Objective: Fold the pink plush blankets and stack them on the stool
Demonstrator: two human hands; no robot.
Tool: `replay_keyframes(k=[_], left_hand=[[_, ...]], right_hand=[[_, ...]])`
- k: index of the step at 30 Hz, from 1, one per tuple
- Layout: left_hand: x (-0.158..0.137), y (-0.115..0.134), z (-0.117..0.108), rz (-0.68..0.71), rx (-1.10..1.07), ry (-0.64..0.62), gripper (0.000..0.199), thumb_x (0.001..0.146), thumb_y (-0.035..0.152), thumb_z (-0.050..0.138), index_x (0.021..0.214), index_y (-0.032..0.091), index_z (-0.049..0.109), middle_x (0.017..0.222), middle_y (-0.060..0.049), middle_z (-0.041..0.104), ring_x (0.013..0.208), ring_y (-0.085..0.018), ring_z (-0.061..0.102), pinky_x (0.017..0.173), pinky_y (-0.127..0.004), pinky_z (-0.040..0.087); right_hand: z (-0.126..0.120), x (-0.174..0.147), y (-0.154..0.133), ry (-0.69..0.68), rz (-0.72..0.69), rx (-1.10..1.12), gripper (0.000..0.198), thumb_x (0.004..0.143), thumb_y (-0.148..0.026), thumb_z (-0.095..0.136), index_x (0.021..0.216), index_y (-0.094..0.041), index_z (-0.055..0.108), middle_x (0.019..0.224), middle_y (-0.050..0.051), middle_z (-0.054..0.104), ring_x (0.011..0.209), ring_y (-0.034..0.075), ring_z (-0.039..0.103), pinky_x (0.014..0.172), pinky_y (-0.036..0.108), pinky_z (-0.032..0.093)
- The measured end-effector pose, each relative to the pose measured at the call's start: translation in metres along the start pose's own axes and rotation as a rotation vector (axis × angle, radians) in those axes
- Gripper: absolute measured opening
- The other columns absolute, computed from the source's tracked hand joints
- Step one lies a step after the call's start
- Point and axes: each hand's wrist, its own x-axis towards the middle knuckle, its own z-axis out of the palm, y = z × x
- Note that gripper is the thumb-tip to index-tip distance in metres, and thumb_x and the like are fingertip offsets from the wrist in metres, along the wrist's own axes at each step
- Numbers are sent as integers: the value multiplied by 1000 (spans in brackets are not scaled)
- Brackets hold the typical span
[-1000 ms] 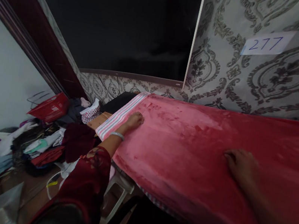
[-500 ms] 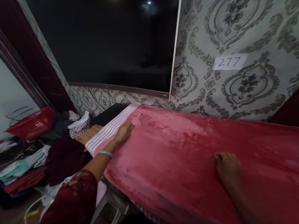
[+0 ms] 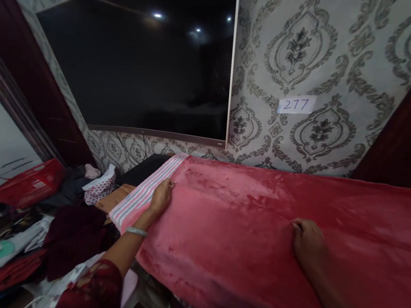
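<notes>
A plush red blanket (image 3: 218, 223) lies spread over a long raised surface. At its left end runs a pink, white and grey striped band (image 3: 148, 186). My left hand (image 3: 161, 197) is closed, its fingertips pinched on the blanket just beside that band. Farther right, my right hand (image 3: 308, 241) rests with curled fingers, thumb and forefinger pinched at the plush. Both hands are on top of the blanket, well apart. Any fold between the fingers is too small to make out.
A large dark television (image 3: 146, 61) hangs on the patterned wall (image 3: 296, 48), near a paper marked 277 (image 3: 296, 105). At left lie heaped clothes (image 3: 6, 252) and a red basket (image 3: 29, 181). A plastic stool (image 3: 147, 298) stands below the blanket's left end.
The view has tilted up and turned slightly right, so the scene sits lower and farther left. Both hands keep nearly the same places on the blanket, still closed.
</notes>
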Motion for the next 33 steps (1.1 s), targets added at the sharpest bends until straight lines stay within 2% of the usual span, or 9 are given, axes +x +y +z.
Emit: replay_keyframes(k=[4,9,13,16,19,23,27,30,33], left_hand=[[-3,0,-2,11,13,12,12,92,21,42,85,25,51,89,-6,68,87,-24,65,82,-35,48],[-8,-3,-6,60,100,26,14,93,20,41,86,24,52,90,-7,66,86,-23,63,82,-35,47],[-14,-4,-7,99,170,-102,13,91,18,48,84,24,57,90,-6,67,87,-23,62,83,-34,47],[-21,-5,-6,86,111,-222,10,87,18,56,80,24,59,85,-3,67,82,-20,64,80,-31,48],[-23,-12,-9,21,62,-252,7,88,22,58,83,23,62,87,-3,69,84,-20,65,81,-30,49],[-10,-35,-17,-169,103,-132,15,94,26,51,91,20,64,95,-9,71,95,-23,67,85,-33,49],[2,-57,-24,-354,72,-160,19,90,34,61,80,19,65,76,-8,71,82,-24,70,74,-32,51],[3,-63,-25,-385,-29,-227,27,87,45,68,85,18,69,78,-5,73,77,-21,70,70,-30,53],[0,-63,-21,-388,-110,-246,31,84,46,75,99,20,72,90,-4,75,83,-20,71,74,-29,55]], right_hand=[[-3,1,-3,-1,-9,7,27,94,-38,38,81,-25,58,81,11,66,81,27,63,79,44,52],[-12,0,-2,73,-12,-26,25,93,-38,39,82,-25,57,83,11,66,83,28,63,80,43,52],[-16,-3,3,-2,25,-30,24,92,-37,40,84,-24,59,85,12,67,84,28,64,79,43,52],[-13,-7,12,-85,71,-7,24,91,-38,40,86,-24,59,86,11,68,83,29,65,75,42,52],[-9,-11,20,-132,97,14,26,91,-40,40,88,-25,61,91,13,71,86,31,68,75,44,53],[-10,-12,23,-173,111,26,29,89,-43,39,91,-26,62,97,14,73,93,34,70,80,47,54],[-16,-9,15,-206,163,-4,29,85,-44,41,88,-27,65,96,14,74,90,35,71,74,47,55],[-18,-8,10,-202,160,4,29,84,-44,41,87,-28,65,94,13,74,89,36,71,73,49,54],[-18,-10,9,-196,137,18,29,86,-44,41,89,-28,65,97,13,75,92,36,71,77,49,55]])
